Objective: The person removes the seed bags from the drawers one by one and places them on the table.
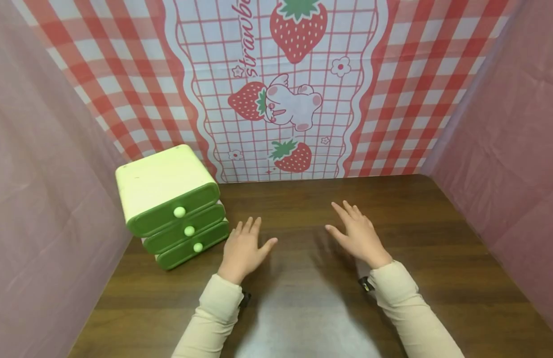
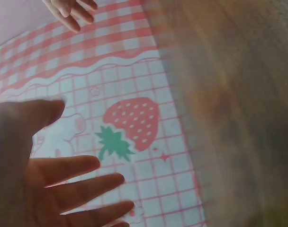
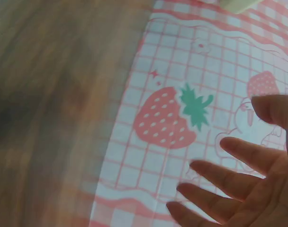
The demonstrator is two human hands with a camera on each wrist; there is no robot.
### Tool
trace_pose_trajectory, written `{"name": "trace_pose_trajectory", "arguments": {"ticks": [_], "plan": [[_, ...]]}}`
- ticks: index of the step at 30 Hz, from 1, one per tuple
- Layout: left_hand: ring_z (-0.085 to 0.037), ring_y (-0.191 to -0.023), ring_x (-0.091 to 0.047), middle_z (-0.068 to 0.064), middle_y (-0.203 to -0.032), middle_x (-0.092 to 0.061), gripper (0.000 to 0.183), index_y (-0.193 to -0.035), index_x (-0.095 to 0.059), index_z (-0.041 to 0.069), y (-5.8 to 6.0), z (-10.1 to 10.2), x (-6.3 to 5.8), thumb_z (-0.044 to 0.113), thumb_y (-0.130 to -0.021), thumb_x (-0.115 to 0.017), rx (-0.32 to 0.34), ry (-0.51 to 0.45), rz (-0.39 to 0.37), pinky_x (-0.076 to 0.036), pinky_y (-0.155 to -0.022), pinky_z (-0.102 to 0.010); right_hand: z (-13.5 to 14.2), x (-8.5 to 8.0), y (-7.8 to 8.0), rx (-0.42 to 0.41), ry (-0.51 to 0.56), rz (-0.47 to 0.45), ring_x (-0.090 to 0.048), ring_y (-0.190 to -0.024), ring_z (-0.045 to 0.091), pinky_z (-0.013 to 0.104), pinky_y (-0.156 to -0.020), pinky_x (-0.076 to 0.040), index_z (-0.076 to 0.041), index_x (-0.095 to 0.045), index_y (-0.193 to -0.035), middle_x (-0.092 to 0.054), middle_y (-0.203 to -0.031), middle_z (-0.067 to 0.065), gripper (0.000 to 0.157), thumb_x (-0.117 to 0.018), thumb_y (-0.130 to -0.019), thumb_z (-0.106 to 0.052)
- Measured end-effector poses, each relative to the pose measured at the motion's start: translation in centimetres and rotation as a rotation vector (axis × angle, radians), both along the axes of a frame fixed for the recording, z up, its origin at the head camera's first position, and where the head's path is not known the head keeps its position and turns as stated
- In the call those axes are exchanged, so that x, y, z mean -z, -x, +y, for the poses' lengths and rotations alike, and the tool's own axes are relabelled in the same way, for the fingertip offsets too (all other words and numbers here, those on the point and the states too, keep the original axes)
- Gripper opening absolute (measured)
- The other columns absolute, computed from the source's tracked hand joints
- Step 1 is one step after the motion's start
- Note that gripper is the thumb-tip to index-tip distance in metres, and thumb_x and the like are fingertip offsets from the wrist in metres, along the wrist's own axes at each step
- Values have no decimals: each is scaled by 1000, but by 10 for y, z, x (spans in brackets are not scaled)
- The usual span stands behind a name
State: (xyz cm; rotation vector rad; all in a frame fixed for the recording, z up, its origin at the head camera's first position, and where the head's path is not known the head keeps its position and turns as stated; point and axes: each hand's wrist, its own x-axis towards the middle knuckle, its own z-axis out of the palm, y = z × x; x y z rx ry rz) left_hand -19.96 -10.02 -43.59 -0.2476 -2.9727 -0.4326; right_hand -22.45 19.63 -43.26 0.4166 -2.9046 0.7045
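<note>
In the head view my left hand (image 1: 243, 251) is held over the wooden table with its fingers spread and nothing in it. Just left of it stands a small green drawer cabinet (image 1: 169, 184) with a pale top, three drawers and round pale knobs; all three drawers look closed. My right hand (image 1: 359, 237) is over the right half of the table, fingers extended and holding nothing. Each wrist view shows its own hand with straight fingers, the left hand (image 2: 63, 179) and the right hand (image 3: 243, 179), in front of the strawberry-print cloth.
The brown wooden table (image 1: 294, 293) runs back to a red-and-white checked cloth (image 1: 276, 129) with strawberries printed on it. Pink curtains (image 1: 505, 149) hang along both sides. A dark band with a small device (image 1: 366, 284) sits at the right wrist.
</note>
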Motion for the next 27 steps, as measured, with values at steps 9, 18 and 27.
{"name": "trace_pose_trajectory", "arguments": {"ticks": [9,18,27], "plan": [[-33,-107,-68,-14,-120,-69,38,-125,-65,6,-12,-18,-33,32,-97,-58,11,-305,389,-58,-88,-47,-19,-25,9,-45,374,82,-64,-114,31,51,-94,-54,-7,-62,-131,-66,-127,15,38,-58,-100,-29],[-34,-124,-57,-19,-132,-61,39,-131,-59,0,-27,-57,-61,15,-96,-61,3,-505,651,-48,-104,-49,-64,-57,28,-130,619,61,-65,-113,29,44,-97,-54,-3,-62,-128,-68,-122,16,33,-57,-100,-19],[-39,-138,-42,-21,-149,-45,49,-140,-49,-1,-38,-111,-73,13,-94,-60,-188,-534,828,-38,-113,-56,-123,-93,55,-257,718,-80,-62,-116,30,42,-99,-54,-7,-53,-139,-58,-137,16,40,-49,-103,-25]]}}
